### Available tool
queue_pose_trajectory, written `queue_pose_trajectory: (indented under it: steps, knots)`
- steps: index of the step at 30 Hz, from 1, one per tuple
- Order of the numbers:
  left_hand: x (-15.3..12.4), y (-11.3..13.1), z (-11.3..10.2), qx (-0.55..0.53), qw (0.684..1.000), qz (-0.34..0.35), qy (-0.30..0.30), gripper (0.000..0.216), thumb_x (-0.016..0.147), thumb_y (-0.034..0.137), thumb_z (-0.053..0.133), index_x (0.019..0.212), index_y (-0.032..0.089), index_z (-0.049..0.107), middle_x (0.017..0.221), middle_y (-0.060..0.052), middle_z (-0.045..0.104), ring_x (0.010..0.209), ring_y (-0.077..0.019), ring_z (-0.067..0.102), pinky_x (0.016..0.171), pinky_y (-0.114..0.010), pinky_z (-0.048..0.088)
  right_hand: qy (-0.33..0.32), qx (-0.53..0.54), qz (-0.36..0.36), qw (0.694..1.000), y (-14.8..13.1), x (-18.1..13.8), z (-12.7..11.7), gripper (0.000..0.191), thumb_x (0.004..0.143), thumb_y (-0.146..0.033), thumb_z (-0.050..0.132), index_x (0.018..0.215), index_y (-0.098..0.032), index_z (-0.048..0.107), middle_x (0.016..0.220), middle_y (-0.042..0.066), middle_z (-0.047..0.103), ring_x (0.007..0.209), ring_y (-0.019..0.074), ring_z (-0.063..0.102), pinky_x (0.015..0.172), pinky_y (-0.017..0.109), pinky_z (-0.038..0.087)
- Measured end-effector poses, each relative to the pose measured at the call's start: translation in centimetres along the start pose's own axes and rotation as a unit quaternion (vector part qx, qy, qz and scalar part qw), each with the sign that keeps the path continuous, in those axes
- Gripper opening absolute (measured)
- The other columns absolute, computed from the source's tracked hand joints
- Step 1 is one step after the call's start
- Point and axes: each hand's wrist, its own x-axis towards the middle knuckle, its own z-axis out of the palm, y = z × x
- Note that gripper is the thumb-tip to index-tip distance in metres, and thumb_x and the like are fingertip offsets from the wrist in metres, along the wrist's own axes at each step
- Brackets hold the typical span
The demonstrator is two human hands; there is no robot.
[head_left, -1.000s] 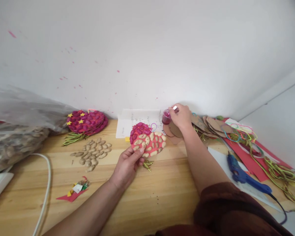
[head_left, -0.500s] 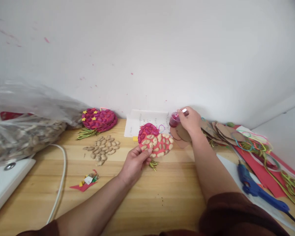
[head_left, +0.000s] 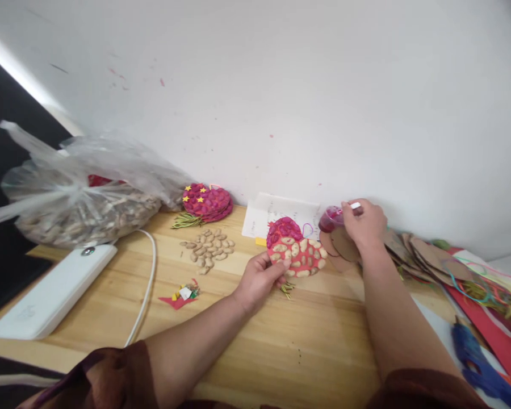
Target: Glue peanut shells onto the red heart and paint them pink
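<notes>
head view: left hand (head_left: 259, 279) pinches the red peanut-shell disc (head_left: 296, 253) by its lower edge, just over the table (head_left: 315, 341); right hand (head_left: 364, 222) grips a brush handle dipped in the small paint pot (head_left: 330, 218) beside it; looks like the painting step, next wants a loaded brush carried onto the bare shells.

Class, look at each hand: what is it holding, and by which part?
The left hand pinches the peanut-covered disc at its lower left edge. The right hand grips a white handle at its end, dipped in the small pink pot.
</notes>
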Motion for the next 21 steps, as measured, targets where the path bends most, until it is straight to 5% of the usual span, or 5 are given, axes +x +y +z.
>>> queue_pose_trajectory:
  steps: [5,13,17,19,21]
  knots:
    - [0.2,-0.4,-0.2,0.016,0.999,0.031,-0.019,0.048,0.063,0.053,0.094,0.071,0.015,0.066,0.059,0.002,0.058,0.049,-0.0075,0.045,0.05,-0.023,0.035,-0.008,0.015,0.011,1.0,0.1,0.0,0.0,0.023,0.081,-0.046,0.061,0.079,-0.025,0.069,0.074,0.009,0.072,0.082,0.0314,0.064,0.082,0.044,0.046]
    - [0.2,-0.4,0.0,0.022,0.999,0.037,-0.004,0.048,0.061,0.051,0.095,0.075,0.014,0.068,0.062,0.0,0.064,0.051,-0.0084,0.049,0.05,-0.022,0.037,0.075,0.222,0.131,0.963,-1.0,-0.8,-1.6,0.032,0.079,-0.055,0.064,0.077,-0.024,0.059,0.068,-0.001,0.058,0.067,0.0196,0.054,0.073,0.037,0.046]
    - [0.1,-0.2,0.1,0.015,0.999,0.032,0.002,0.046,0.061,0.049,0.096,0.075,0.014,0.068,0.064,0.0,0.065,0.05,-0.0076,0.049,0.049,-0.021,0.037,0.058,0.33,0.192,0.923,-2.4,-2.6,-3.5,0.054,0.086,-0.078,0.044,0.082,-0.025,0.052,0.058,-0.009,0.042,0.049,0.0133,0.044,0.052,0.029,0.042]
    - [-0.1,-0.1,0.1,0.016,0.999,0.037,0.005,0.046,0.061,0.048,0.096,0.075,0.015,0.068,0.064,0.001,0.064,0.05,-0.0074,0.049,0.048,-0.021,0.037,0.035,0.385,0.204,0.899,-3.4,-4.3,-4.7,0.057,0.081,-0.082,0.052,0.081,-0.024,0.052,0.057,-0.01,0.041,0.047,0.0107,0.044,0.048,0.026,0.042]
    - [-0.3,-0.1,0.1,0.021,0.999,0.044,0.004,0.045,0.061,0.049,0.095,0.074,0.015,0.068,0.062,0.002,0.063,0.05,-0.0077,0.05,0.048,-0.021,0.037,-0.009,0.53,0.21,0.822,-4.7,-6.3,-5.9,0.054,0.071,-0.072,0.077,0.082,-0.023,0.055,0.057,-0.01,0.045,0.048,0.0086,0.046,0.047,0.022,0.041]
